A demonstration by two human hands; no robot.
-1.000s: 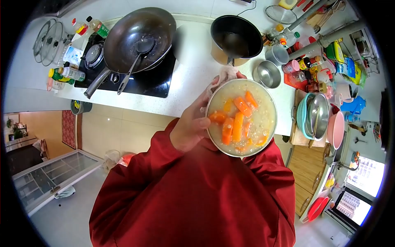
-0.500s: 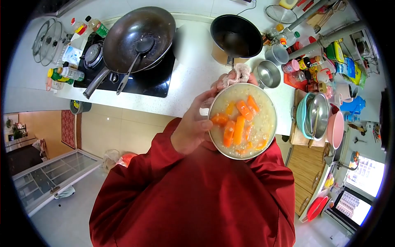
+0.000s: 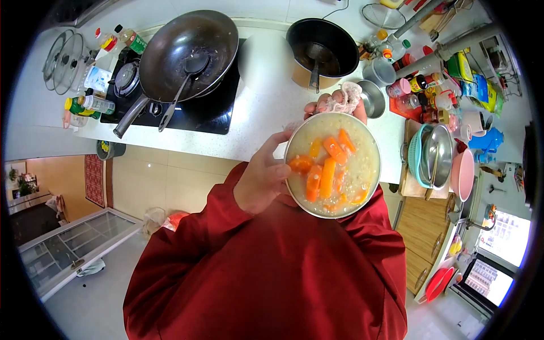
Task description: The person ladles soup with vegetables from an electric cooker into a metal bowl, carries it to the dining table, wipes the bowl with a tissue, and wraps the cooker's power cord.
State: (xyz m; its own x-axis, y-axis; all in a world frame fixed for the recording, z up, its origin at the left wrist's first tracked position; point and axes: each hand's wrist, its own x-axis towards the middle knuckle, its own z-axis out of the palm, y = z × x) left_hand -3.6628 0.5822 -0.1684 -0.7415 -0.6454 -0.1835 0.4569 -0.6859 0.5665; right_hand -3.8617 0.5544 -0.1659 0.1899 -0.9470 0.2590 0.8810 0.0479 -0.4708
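Two glass lids [image 3: 72, 61] are seen at far left. One ladle [image 3: 195, 64] is rested in one wok [image 3: 164, 59]. By the left hand [image 3: 262, 177], thumb and fingers closed, one bowl [image 3: 333, 217] of porridge and carrot pieces is clasped, held before the chest. One cloth [image 3: 347, 96] is pinched by the right hand [image 3: 322, 103] at the far rim; whether the bowl is also gripped there cannot be told.
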